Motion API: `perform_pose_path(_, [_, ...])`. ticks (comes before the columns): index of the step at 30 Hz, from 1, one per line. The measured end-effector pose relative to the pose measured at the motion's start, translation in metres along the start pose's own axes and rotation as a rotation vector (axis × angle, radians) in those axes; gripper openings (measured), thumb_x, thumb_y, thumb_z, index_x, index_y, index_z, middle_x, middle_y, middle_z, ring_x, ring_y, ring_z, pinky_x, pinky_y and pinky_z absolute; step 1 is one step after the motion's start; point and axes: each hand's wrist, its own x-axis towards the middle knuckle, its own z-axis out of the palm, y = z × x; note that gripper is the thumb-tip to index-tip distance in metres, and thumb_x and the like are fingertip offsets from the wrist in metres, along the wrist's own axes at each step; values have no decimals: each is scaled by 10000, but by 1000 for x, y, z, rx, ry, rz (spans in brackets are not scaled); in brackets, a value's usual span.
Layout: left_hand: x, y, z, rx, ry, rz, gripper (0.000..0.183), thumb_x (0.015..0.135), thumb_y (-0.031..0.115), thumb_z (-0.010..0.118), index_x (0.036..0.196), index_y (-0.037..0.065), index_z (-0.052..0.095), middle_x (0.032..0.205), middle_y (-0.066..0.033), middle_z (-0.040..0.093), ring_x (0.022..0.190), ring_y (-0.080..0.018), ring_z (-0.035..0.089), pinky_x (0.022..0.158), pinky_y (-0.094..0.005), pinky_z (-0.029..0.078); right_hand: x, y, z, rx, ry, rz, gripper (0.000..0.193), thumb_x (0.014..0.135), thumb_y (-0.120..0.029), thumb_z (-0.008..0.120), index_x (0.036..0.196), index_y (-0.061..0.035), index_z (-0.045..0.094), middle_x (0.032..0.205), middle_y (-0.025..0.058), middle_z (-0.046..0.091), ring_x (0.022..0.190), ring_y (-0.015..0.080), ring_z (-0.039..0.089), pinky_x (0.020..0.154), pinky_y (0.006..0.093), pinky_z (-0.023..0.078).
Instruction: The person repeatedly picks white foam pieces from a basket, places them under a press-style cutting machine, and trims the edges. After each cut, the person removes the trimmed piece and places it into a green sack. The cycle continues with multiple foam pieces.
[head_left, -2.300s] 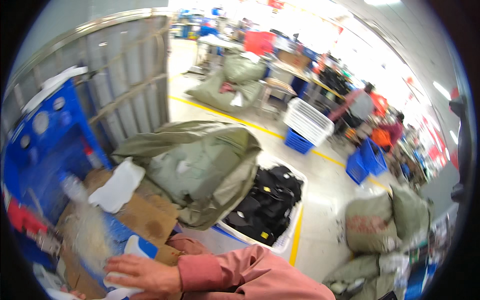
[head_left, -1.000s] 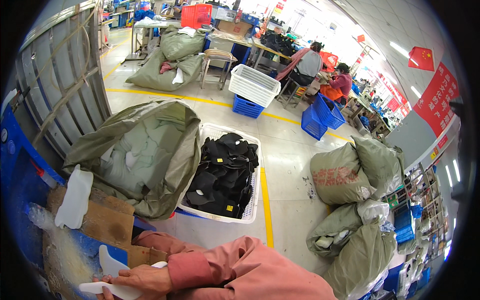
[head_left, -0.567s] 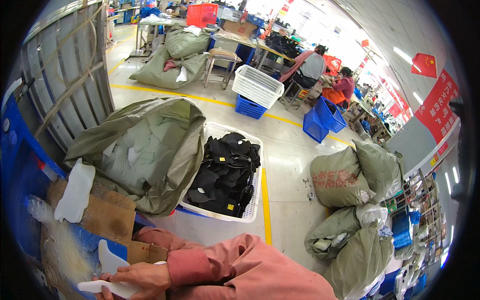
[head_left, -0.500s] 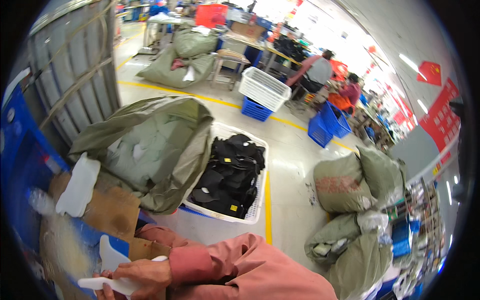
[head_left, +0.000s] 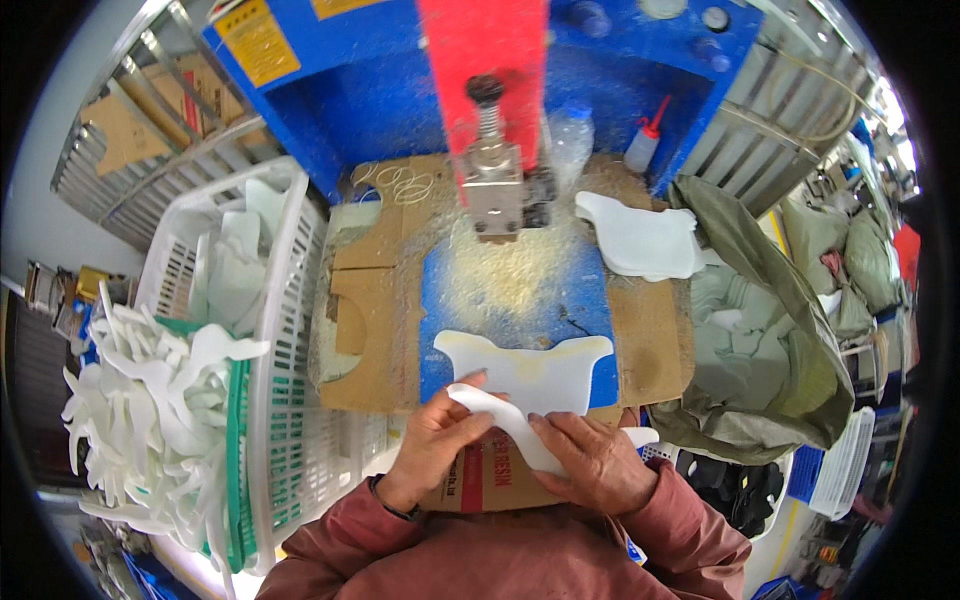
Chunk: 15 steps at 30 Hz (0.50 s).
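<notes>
One white cutout, pinched by left hand and right hand; likely light, springy, slick. Best grip: body between them, not tips.

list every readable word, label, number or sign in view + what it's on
Wording not copied out; placement only.
Cardboard box, bottom centre: large lettering, partly covered.
Yellow label, upper left of blue machine: too blurred to read.
Second yellow label, top edge: cut off, unreadable.
Blue board: tiny white print, left side, too small.
White piece in left hand and right hand: no print visible.
</notes>
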Motion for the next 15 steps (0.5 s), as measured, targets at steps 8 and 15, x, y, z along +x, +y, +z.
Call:
perform_pose_path(8, [17,10,-50,376,205,166,403,1038,14,632,1436,-14,576,1211,-118,720,1104,-163,690,963,-295,551,48,36,-4,32,-111,-97,644,834,-173,760,1399,40,537,1161,169,594,944,372,668,820,457,572])
perform_pose_path(15, [49,24,-65,819,274,359,249,1016,40,664,1253,-29,692,1074,-124,715,931,-165,685,811,-291,544,82,54,5,49,-193,-73,700,807,-189,799,1430,-14,533,1151,157,626,957,367,687,799,447,588])
